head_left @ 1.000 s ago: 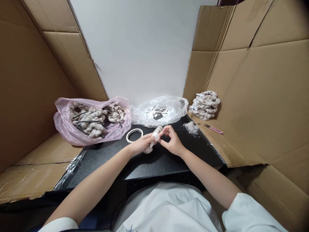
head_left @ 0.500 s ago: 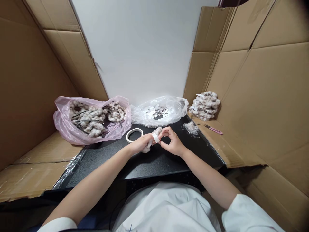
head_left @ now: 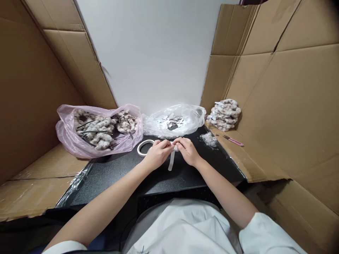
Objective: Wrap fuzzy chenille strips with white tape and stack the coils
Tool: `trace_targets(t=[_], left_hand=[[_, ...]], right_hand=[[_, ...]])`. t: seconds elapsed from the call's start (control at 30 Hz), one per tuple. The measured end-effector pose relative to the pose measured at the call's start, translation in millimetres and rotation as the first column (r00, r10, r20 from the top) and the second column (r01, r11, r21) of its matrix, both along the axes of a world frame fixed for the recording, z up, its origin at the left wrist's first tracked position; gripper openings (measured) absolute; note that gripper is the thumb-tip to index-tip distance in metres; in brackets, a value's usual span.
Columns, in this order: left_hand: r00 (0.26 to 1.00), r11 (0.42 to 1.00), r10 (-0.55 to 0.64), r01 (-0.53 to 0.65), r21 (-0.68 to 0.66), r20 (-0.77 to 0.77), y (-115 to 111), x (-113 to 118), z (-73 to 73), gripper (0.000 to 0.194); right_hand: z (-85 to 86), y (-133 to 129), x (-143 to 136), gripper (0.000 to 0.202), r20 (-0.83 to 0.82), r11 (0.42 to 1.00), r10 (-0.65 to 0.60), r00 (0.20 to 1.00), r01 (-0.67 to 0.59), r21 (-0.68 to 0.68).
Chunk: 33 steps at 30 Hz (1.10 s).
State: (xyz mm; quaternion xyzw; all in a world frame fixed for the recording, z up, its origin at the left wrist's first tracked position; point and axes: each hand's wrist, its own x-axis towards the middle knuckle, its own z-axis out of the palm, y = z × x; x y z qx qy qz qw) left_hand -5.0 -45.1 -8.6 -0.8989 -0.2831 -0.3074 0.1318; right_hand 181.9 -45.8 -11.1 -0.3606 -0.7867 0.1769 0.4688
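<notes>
My left hand (head_left: 159, 153) and my right hand (head_left: 187, 151) meet above the middle of the black table, fingertips almost touching. Between them they pinch a furry piece (head_left: 175, 148), mostly hidden by the fingers. A white strip (head_left: 171, 161) hangs down from it toward the table's front edge. Both hands have their fingers closed on the furry piece. Just left of my left hand a roll of white tape (head_left: 141, 149) lies flat, partly covered by that hand.
A pink bag (head_left: 66, 135) of furry pieces stands at the left, a clear bag (head_left: 156, 127) of white tags at the back. At the right are stacked furry rings (head_left: 226, 114), loose fluff (head_left: 209, 139) and pink-handled snips (head_left: 235, 141). Cardboard walls (head_left: 299, 106) flank the table (head_left: 106, 180).
My left hand has turned over and its fingers have curled in. My right hand has closed its thumb and finger gap. The white strip, earlier across my left fingers, now hangs down.
</notes>
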Motion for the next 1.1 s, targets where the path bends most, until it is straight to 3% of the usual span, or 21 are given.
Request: trace_targets(t=[0.07,0.13,0.27,0.37,0.43,0.63,0.73,1.0,1.1], left_hand=[[0.999,0.998,-0.033,0.033,0.061,0.004,-2.8,-0.6,1.9,0.028],[0.998,0.993,-0.067,0.067,0.101,0.0,-4.8,-1.2,3.5,0.03],[0.996,0.979,-0.091,0.088,0.185,0.007,-6.5,-2.2,5.5,0.029],[0.996,0.97,-0.086,0.079,0.23,0.021,-6.7,-2.9,5.5,0.028],[0.997,0.969,-0.077,0.073,0.235,0.011,-6.8,-3.2,5.1,0.027],[0.996,0.972,-0.091,0.086,0.218,0.013,-8.4,-1.4,4.8,0.02],[0.992,0.973,-0.126,0.126,0.193,-0.009,-9.7,0.2,4.8,0.021],[0.971,0.974,-0.217,0.222,0.048,-0.101,-12.4,4.6,-0.7,0.023],[0.961,0.965,-0.259,0.262,0.017,-0.096,-11.6,4.9,-1.7,0.02]], right_hand=[[-2.8,3.1,-0.4,0.025,-0.053,0.996,-0.027,0.998,0.022,-0.085],[-5.9,6.7,-0.2,0.029,-0.168,0.964,-0.013,0.986,-0.033,-0.264],[-7.4,9.7,-1.3,0.028,-0.378,0.737,0.061,0.924,-0.297,-0.607],[-4.6,7.4,-3.6,0.021,-0.432,0.609,0.11,0.895,-0.404,-0.683],[-3.8,6.4,-4.6,0.016,-0.472,0.564,0.069,0.879,-0.425,-0.708],[-6.2,9.6,-4.7,0.026,-0.578,0.512,-0.122,0.807,-0.448,-0.733],[-5.0,9.7,-4.6,0.038,-0.581,0.53,-0.15,0.8,-0.431,-0.73],[-5.2,10.4,0.0,0.044,-0.509,0.536,-0.077,0.857,-0.395,-0.746],[-6.8,9.8,0.4,0.043,-0.493,0.564,-0.059,0.868,-0.378,-0.734]])
